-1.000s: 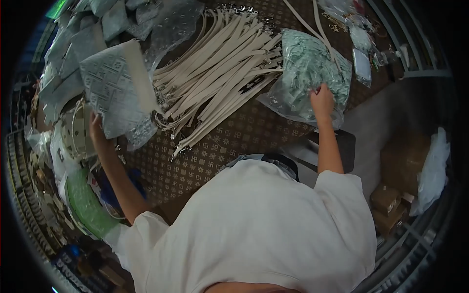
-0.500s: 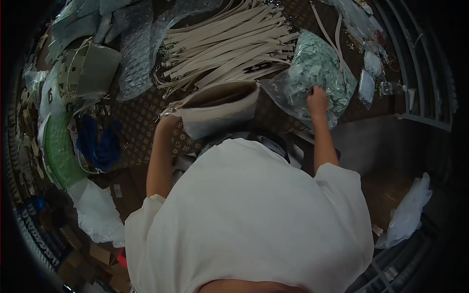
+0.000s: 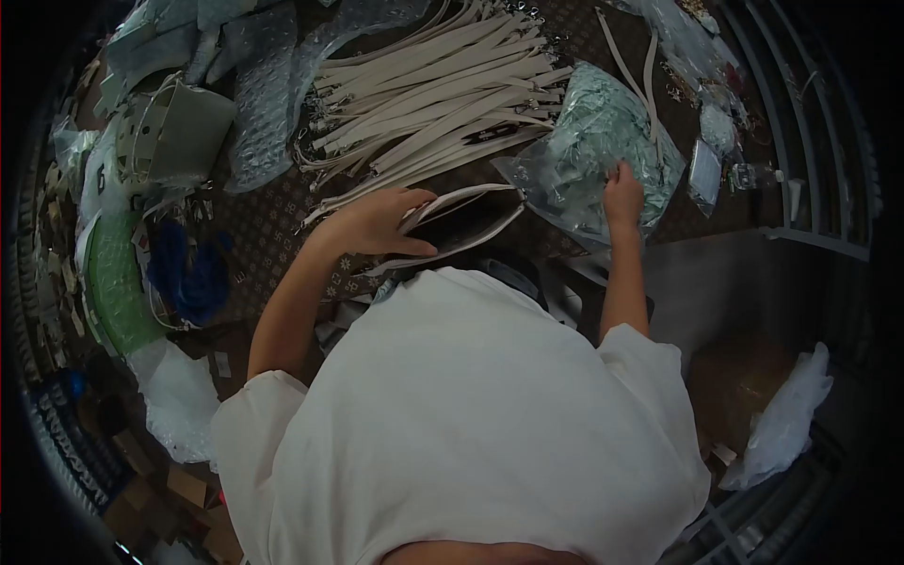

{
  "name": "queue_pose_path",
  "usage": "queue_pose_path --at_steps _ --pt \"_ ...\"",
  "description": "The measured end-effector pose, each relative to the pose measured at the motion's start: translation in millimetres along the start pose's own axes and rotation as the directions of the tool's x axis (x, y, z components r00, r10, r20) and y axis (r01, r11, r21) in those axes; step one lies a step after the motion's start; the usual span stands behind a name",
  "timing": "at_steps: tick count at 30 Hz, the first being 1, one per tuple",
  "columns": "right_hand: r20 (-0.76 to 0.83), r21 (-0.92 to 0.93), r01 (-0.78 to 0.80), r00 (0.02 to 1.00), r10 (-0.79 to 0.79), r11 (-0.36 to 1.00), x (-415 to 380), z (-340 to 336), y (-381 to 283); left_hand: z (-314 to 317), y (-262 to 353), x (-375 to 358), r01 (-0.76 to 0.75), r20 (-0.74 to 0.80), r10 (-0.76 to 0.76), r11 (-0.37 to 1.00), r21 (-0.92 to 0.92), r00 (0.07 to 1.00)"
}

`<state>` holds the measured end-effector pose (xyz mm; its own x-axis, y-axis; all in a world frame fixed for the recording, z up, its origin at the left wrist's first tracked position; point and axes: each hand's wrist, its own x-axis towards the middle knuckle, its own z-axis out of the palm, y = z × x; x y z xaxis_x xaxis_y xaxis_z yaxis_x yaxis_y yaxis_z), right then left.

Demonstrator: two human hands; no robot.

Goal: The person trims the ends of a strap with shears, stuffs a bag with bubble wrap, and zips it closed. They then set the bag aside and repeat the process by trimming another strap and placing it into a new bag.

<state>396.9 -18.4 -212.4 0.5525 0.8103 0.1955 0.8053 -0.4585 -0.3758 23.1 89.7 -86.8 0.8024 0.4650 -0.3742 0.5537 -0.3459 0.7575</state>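
Gripping the pouch (image 3: 466, 247) by its side, just before my shirt (image 3: 471, 395), my left fingers (image 3: 407, 197) should keep its mouth wide. My right fingers (image 3: 622, 179) curl at the clear bag (image 3: 589, 141); their hold I cannot tell.

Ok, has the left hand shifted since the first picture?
Yes. Judged against the pile of beige straps, the left hand has moved right, from off the pile's left end to its near side, at the open pouch.

Your pale pouch (image 3: 461, 226) slants close in front of you, its mouth gaping and its dark inside showing; just beside it, to the right, your clear plastic bag (image 3: 539, 182) lies wrinkled, bulging with crumpled pale green pieces (image 3: 603, 108)
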Motion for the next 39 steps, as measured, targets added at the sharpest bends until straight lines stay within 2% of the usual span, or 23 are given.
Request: queue_pose_path --at_steps 1,4,6,7,9,10,11,13,14,16,17,19,21,23,24,26,28,29,31,34,36,37,39 --pt "0.003 0.004 0.012 1.000 -0.012 1.000 1 -6 -1 0 -1 0 -0.071 0.029 0.067 0.979 0.191 0.997" --pt "-0.069 -0.087 -0.081 0.995 0.075 0.993 1 -24 -11 9 -28 1 0.063 -0.165 -0.033 0.982 0.177 0.986" --pt "-0.293 0.148 -0.085 0.948 0.126 0.985 2 -37 -30 16 -32 -4 0.100 -0.289 -0.077 0.993 0.063 0.954" --pt "-0.283 0.149 -0.079 0.952 0.120 0.986 -1 -46 -50 20 -39 -4 0.021 -0.361 0.022 0.993 0.114 0.932" --pt "-0.167 0.545 0.065 0.985 0.032 0.836 -16 -65 -108 25 -41 -7 -0.048 -0.434 0.116 0.985 0.166 0.893" --pt "-0.115 0.577 0.191 0.982 -0.153 0.794 -29 -71 -135 29 -36 -8 -0.034 -0.441 0.118 0.981 0.193 0.890" --pt "-0.071 0.614 0.304 0.940 -0.333 0.729 -40 -71 -158 32 -33 -9 -0.021 -0.446 0.120 0.975 0.220 0.887" --pt "-0.148 0.592 0.679 0.620 -0.770 0.434 -48 -53 -183 34 -31 -11 0.004 -0.433 0.081 0.981 0.192 0.898" --pt "-0.146 0.595 0.681 0.615 -0.775 0.428 -54 -44 -187 36 -31 -12 0.027 -0.420 0.046 0.986 0.167 0.906" --pt "0.209 0.572 0.675 0.430 -0.878 0.466 -61 -28 -194 37 -32 -14 0.044 -0.432 0.035 0.984 0.173 0.901" --pt "0.203 0.577 0.682 0.413 -0.888 0.449 -61 -27 -196 36 -33 -16 0.058 -0.436 0.028 0.982 0.182 0.900" --pt "0.431 0.535 0.621 0.383 -0.817 0.573 -64 -32 -201 32 -30 -21 0.003 -0.405 0.055 0.990 0.143 0.913" --pt "0.444 0.570 0.602 0.348 -0.826 0.559 -62 -34 -203 17 -32 -27 -0.052 -0.253 0.058 0.998 0.032 0.966" --pt "0.459 0.599 0.580 0.317 -0.830 0.552 -61 -38 -206 -5 -65 -21 0.047 -0.281 -0.131 0.957 -0.288 0.951" --pt "0.426 0.670 0.527 0.303 -0.852 0.523 -61 -42 -207 -21 -83 -12 0.140 -0.403 -0.253 0.947 -0.288 0.879" --pt "0.405 0.754 0.435 0.282 -0.869 0.493 -61 -50 -215 -49 -143 -5 0.398 -0.857 -0.005 0.887 0.234 0.516" --pt "0.394 0.774 0.418 0.272 -0.878 0.476 -56 -56 -221 -63 -199 0 0.791 -0.925 0.067 0.498 0.356 0.374" --pt "0.390 0.788 0.398 0.265 -0.882 0.469 -53 -58 -223 -57 -227 -4 0.791 -0.926 0.075 0.498 0.357 0.371" --pt "0.384 0.798 0.380 0.278 -0.880 0.468 -45 -61 -227 -50 -271 -7 0.798 -0.728 -0.466 0.575 0.182 0.502" --pt "0.377 0.819 0.329 0.311 -0.873 0.471 -25 -67 -235 -31 -252 -23 0.800 -0.774 -0.412 0.568 0.195 0.481" --pt "0.375 0.829 0.288 0.350 -0.858 0.480 -13 -63 -242 -27 -239 -38 0.582 -0.871 -0.286 0.813 0.000 0.399" --pt "0.329 0.781 0.359 0.459 -0.825 0.512 -4 -57 -246 -31 -225 -49 0.583 -0.868 -0.284 0.813 0.008 0.408" --pt "0.134 0.637 0.569 0.584 -0.800 0.521 14 -47 -262 -52 -189 -78 0.297 -0.858 -0.127 0.954 0.031 0.498"
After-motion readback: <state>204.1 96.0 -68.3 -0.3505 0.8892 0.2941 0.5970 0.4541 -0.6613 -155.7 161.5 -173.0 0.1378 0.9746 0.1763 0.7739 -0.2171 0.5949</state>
